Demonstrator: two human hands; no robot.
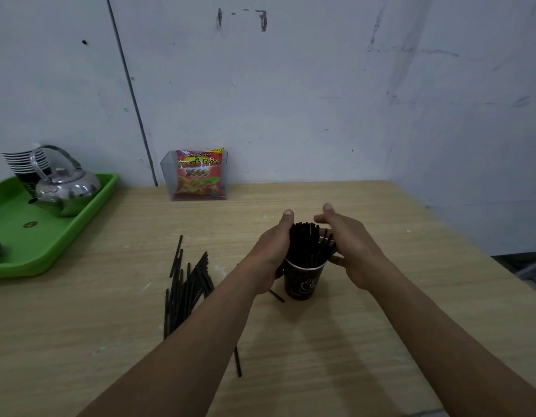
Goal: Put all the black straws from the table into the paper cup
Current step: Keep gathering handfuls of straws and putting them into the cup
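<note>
Black straws [304,245] in a dark brown paper cup [302,284] with white rim and pale printed logo. Left of the cup: loose straws [185,293], black too, a bright green tray [20,245], a shiny silver kettle [68,191]. Behind it, a red-and-yellow snack bag [199,176]. Pale wood-grain table [320,356].

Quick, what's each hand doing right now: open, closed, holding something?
Left hand: curled round the black straws standing in the paper cup.
Right hand: open, fingers straight, beside those straws; contact cannot be told.

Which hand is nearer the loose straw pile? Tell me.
Left. The left hand is just right of the straw pile; the right hand lies farther right, beyond the paper cup.
</note>
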